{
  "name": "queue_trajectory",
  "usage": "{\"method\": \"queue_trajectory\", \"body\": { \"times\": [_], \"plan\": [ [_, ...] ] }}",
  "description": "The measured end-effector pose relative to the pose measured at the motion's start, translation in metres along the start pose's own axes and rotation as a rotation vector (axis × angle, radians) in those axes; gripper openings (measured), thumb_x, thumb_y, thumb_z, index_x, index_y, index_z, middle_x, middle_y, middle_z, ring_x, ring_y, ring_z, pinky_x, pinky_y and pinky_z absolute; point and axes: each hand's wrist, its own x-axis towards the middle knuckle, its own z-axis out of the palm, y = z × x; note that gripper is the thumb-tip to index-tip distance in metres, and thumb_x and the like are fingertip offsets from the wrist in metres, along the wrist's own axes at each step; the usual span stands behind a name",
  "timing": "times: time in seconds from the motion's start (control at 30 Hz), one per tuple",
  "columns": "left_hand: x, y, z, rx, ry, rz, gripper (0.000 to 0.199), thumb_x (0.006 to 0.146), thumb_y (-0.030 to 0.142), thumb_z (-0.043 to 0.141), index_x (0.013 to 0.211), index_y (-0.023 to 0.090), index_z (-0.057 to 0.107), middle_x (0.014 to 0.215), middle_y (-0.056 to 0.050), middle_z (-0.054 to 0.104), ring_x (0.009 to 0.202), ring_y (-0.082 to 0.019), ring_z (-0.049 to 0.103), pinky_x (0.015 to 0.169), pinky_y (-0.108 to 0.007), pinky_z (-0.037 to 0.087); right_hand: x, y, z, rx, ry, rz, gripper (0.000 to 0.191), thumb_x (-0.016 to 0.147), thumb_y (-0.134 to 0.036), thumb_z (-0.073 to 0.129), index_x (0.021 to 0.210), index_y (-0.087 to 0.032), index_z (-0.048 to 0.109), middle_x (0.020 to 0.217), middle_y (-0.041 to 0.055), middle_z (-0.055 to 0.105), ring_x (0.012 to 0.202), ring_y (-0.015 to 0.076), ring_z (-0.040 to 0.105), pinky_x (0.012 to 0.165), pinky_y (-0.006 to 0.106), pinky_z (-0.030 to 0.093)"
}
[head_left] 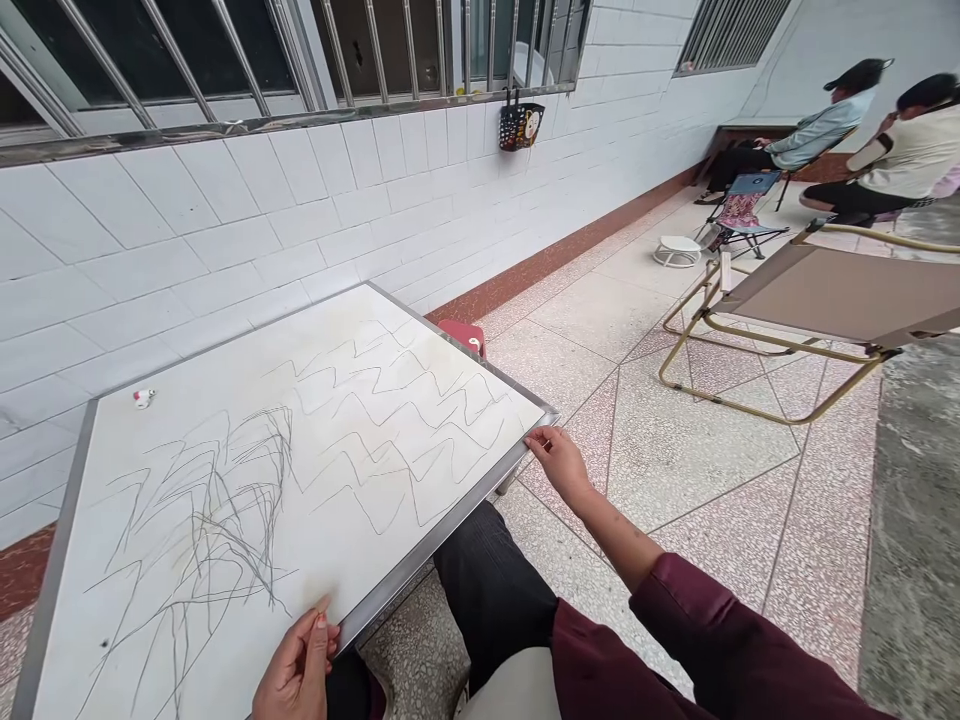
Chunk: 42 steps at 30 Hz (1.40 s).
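Note:
A white table point(322, 570) with a grey metal rim lies before me, its top covered in dark scribbled lines. Over the near edge, my left hand point(300, 668) is closed, thumb and forefinger pressed together. My right hand point(559, 462) is closed in a pinch at the table's right corner, fingertips by the rim. Whatever either pinch holds, if anything, is too small or hidden to make out. On the far left of the tabletop sits a small white object with a red part point(143, 398).
A red stool point(466, 338) shows behind the table. To the right stands a folding chair point(832, 290); beyond it are a low white stool point(676, 250), a small folding chair point(750, 210) and two seated people. A black basket point(519, 127) hangs from the window bars on the tiled wall.

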Motion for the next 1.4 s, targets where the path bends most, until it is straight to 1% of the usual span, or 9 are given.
{"method": "queue_trajectory", "body": {
  "times": [0.2,0.3,0.5,0.63,0.93,1.27,1.4],
  "plan": [
    [-0.003,0.007,0.001,-0.022,0.007,0.011,0.064,0.065,0.07,0.063,0.1,0.017,0.074,0.07,-0.004,0.072,0.063,-0.022,0.066,0.058,-0.031,0.054,0.0,-0.003,-0.008,-0.146,-0.017,-0.027,0.019,0.089,-0.039,0.053,0.087,-0.024,0.065,0.098,0.0034,0.061,0.071,0.0168,0.058,0.057,0.027,0.037],
    [-0.003,0.006,0.0,-0.017,0.012,0.014,0.065,0.065,0.071,0.063,0.098,0.017,0.074,0.069,-0.004,0.072,0.063,-0.022,0.066,0.058,-0.031,0.054,0.004,-0.006,-0.011,-0.209,-0.023,-0.045,0.017,0.089,-0.037,0.054,0.087,-0.024,0.065,0.098,0.0027,0.061,0.068,0.0152,0.056,0.056,0.027,0.034],
    [-0.002,0.001,0.0,0.004,0.003,0.007,0.069,0.066,0.073,0.059,0.102,0.016,0.073,0.071,-0.005,0.072,0.065,-0.023,0.067,0.057,-0.031,0.055,0.012,-0.012,-0.011,-0.286,-0.008,-0.071,0.015,0.091,-0.034,0.053,0.088,-0.024,0.064,0.099,0.0032,0.06,0.073,0.0159,0.057,0.057,0.027,0.033],
    [0.0,0.0,0.0,-0.004,-0.001,-0.01,0.071,0.065,0.074,0.059,0.102,0.015,0.073,0.072,-0.006,0.073,0.065,-0.023,0.067,0.057,-0.031,0.055,0.015,-0.016,-0.01,-0.309,-0.005,-0.088,0.015,0.092,-0.032,0.052,0.089,-0.023,0.063,0.097,0.0031,0.059,0.072,0.0152,0.057,0.058,0.026,0.033],
    [-0.001,-0.004,-0.001,-0.023,-0.01,-0.015,0.067,0.067,0.071,0.061,0.102,0.015,0.072,0.072,-0.005,0.073,0.065,-0.022,0.067,0.058,-0.031,0.055,0.019,-0.02,-0.003,-0.337,0.011,-0.168,0.014,0.092,-0.03,0.052,0.088,-0.022,0.064,0.096,0.0035,0.059,0.072,0.0151,0.056,0.056,0.026,0.034],
    [0.001,-0.004,0.0,-0.028,-0.004,-0.019,0.067,0.066,0.071,0.061,0.101,0.015,0.072,0.073,-0.005,0.073,0.067,-0.024,0.068,0.06,-0.032,0.056,0.025,-0.02,0.0,-0.289,0.097,-0.334,0.014,0.093,-0.025,0.049,0.088,-0.019,0.061,0.091,0.0057,0.056,0.077,0.0177,0.057,0.062,0.027,0.044],
    [0.001,-0.002,0.0,-0.033,0.005,-0.033,0.069,0.064,0.071,0.061,0.101,0.014,0.072,0.073,-0.006,0.073,0.068,-0.024,0.068,0.061,-0.032,0.056,0.027,-0.02,0.004,-0.271,0.115,-0.385,0.015,0.093,-0.025,0.049,0.086,-0.02,0.061,0.088,0.0056,0.055,0.075,0.0178,0.056,0.06,0.027,0.044]
  ]
}}
